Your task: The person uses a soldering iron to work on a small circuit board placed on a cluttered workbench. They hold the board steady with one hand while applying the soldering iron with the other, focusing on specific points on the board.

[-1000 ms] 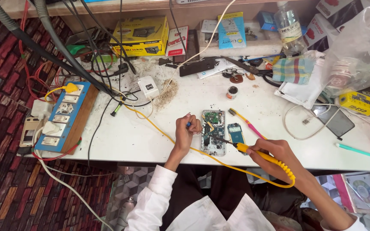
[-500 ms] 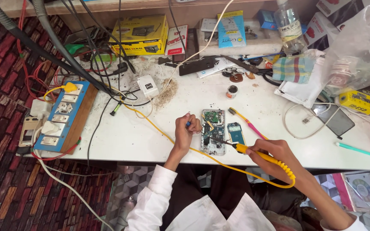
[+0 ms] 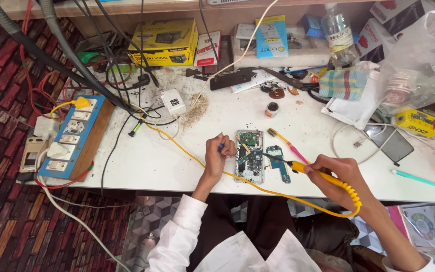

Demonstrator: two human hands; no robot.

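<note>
The left hand point(image 3: 219, 153) reached up from the white sleeve, its wrist resting on the white tabletop point(image 3: 152, 161), with the grip clenched on a small blue-tipped tool point(image 3: 221, 146) just at 9 o'clock of the opened phone point(image 3: 250, 156). The right hand point(image 3: 341, 177) came in from 4 o'clock, its grip grasping the yellow soldering iron point(image 3: 312, 171), whose thin tip lay over the phone's circuit board. A small blue board point(image 3: 278, 163) lay just beside the phone at 3 o'clock.

Person wears a white long-sleeved shirt; left sleeve point(image 3: 179, 229) covers the arm to the wrist, cuff loose. Right arm is bare to a white sleeve edge point(image 3: 419, 265). Dark trousers point(image 3: 258, 221). Both hands bare, no rings visible.
</note>
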